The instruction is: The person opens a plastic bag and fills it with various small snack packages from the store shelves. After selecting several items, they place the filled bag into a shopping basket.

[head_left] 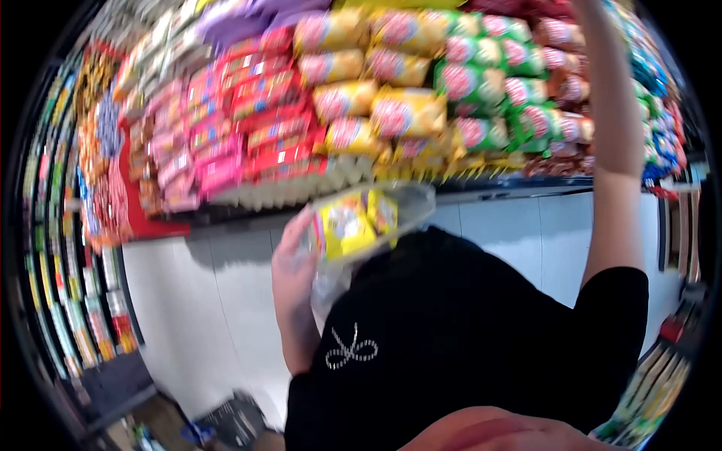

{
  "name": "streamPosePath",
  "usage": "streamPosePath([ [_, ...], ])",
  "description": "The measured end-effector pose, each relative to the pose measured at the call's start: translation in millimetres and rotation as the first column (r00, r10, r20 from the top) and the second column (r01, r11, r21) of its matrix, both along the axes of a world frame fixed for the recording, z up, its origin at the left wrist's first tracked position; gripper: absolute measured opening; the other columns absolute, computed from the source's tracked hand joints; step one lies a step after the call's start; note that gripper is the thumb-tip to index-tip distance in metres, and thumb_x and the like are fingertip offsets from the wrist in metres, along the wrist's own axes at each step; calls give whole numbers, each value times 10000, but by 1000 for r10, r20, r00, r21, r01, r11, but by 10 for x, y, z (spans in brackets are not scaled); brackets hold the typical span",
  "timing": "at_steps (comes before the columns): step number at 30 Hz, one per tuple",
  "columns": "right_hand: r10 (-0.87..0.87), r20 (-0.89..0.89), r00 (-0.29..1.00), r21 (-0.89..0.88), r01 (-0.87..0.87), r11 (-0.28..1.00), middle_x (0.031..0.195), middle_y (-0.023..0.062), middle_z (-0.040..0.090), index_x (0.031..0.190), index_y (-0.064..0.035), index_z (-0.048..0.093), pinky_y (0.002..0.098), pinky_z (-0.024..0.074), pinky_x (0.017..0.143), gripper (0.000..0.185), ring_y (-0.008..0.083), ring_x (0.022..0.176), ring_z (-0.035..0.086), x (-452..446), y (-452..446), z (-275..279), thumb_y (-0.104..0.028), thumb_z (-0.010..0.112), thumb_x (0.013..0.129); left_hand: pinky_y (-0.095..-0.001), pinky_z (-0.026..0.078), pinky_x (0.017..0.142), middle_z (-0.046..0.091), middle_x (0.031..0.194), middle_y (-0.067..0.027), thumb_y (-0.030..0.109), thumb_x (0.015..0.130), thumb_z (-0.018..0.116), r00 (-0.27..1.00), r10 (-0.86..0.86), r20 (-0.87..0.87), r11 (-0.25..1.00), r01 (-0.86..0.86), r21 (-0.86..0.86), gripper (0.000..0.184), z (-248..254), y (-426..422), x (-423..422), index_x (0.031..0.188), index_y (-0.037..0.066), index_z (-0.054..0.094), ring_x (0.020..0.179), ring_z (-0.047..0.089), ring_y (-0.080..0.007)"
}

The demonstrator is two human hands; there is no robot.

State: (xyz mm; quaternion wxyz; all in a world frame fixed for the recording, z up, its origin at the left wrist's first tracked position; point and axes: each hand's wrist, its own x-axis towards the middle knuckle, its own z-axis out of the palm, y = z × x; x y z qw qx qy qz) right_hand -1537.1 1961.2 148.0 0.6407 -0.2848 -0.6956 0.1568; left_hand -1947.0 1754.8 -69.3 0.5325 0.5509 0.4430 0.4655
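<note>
My left hand (295, 244) is closed around the near side of a clear plastic container (415, 204), held in front of my body. Inside it lie yellow packets (347, 227) with printed labels. My right arm (618, 143) stretches up past the right part of the display, and its hand is cut off by the top edge of the view. Closest to that forearm are brown-red packets (575, 126) and green packets (535, 124). Yellow snack packets (408, 113) are stacked in rows just beyond the container.
Red packets (282, 135) and pink packets (218, 154) fill the display's left part. Its dark front edge (496, 189) runs across in front of me. Tall shelves (68, 301) stand at the left over a pale tiled floor (203, 316). A dark basket-like object (237, 417) sits low at the left.
</note>
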Motion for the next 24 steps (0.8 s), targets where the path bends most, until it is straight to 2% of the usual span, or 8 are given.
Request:
streamPosePath([
  [4, 226, -144, 963, 113, -211, 971, 1004, 100, 621, 1090, 2, 519, 336, 535, 779, 248, 188, 874, 622, -613, -1055, -661, -156, 508, 899, -318, 248, 1030, 451, 1276, -161, -76, 661, 445, 996, -9, -89, 1000, 10, 9, 559, 6, -7, -46, 1219, -56, 474, 1214, 398, -235],
  [6, -22, -107, 994, -223, -2, 975, 987, 114, 618, 1078, 9, 538, 289, 528, 733, 263, 201, 870, 620, -519, -1609, -1119, -85, 566, 834, -316, 244, 1031, 449, 1278, -163, -82, 656, 434, 998, 5, -64, 1000, -5, -2, 562, 16, 11, -32, 1216, -59, 474, 1214, 399, -235],
  [9, 309, -49, 950, -415, -301, 858, 1147, 144, 566, 1157, 12, 510, 355, 456, 875, 371, 254, 1077, 548, -1097, -1759, -1609, -80, 574, 804, -320, 237, 1035, 442, 1283, -168, -83, 654, 434, 997, -19, -76, 1000, 20, 22, 555, 27, -14, -43, 1207, -65, 477, 1222, 391, -238],
  [10, 449, 193, 873, -472, -318, 822, 1192, 141, 550, 1195, -1, 494, 341, 418, 920, 403, 257, 1110, 527, -1258, -1717, -1496, -82, 570, 807, -323, 235, 1036, 440, 1283, -173, -85, 653, 436, 999, -17, -38, 1000, 17, 2, 552, 28, -26, -45, 1203, -67, 478, 1228, 385, -241],
  [13, 445, 240, 863, -311, -366, 877, 1212, 134, 537, 1180, -31, 523, 346, 425, 900, 425, 275, 1084, 537, -1677, -1699, -2217, -165, 622, 789, -330, 228, 1040, 436, 1284, -180, -90, 648, 440, 999, -29, -15, 1000, 29, 2, 552, 43, -26, -46, 1198, -68, 481, 1239, 373, -247],
  [16, 312, 408, 858, -137, -280, 950, 1215, 135, 517, 1159, -35, 532, 369, 447, 866, 432, 297, 1065, 530, -1849, -1691, -2555, -132, 627, 749, -334, 221, 1044, 429, 1289, -186, -93, 644, 445, 998, -58, -31, 998, 59, 23, 558, 42, -40, -73, 1201, -69, 479, 1250, 361, -250],
  [20, 140, 598, 789, -82, -113, 990, 1138, 85, 527, 1118, -97, 566, 359, 465, 831, 425, 284, 1031, 513, -1931, -1783, -2710, -101, 604, 695, -344, 214, 1050, 413, 1300, -191, -98, 644, 446, 997, -81, -15, 996, 81, 31, 570, 47, -60, -60, 1214, -82, 464, 1260, 350, -256],
  [24, 147, 708, 691, -23, -186, 982, 1008, 77, 533, 1089, -90, 594, 354, 476, 801, 416, 270, 941, 514, -1926, -1799, -2671, -110, 617, 674, -355, 215, 1053, 405, 1304, -194, -93, 655, 442, 994, -89, -65, 993, 94, 66, 563, 21, -58, -82, 1218, -92, 454, 1263, 347, -264],
])
